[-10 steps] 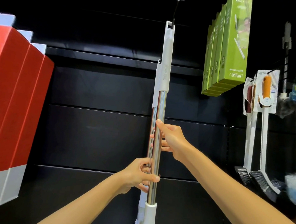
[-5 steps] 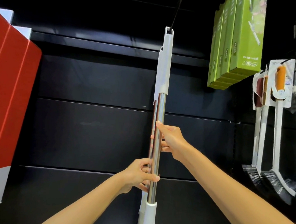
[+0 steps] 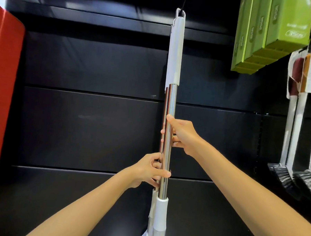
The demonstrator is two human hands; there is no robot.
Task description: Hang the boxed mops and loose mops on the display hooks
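Mostly blk wall panels [image 3: 96, 123], mops [image 3: 171, 100] hung ctr

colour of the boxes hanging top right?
The boxes are lime green with small pale print. The head view shows them best.

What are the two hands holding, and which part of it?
Both hold a loose mop by its shiny metal pole: the left hand grips low, just above the white collar, and the right hand grips higher, around mid-pole.
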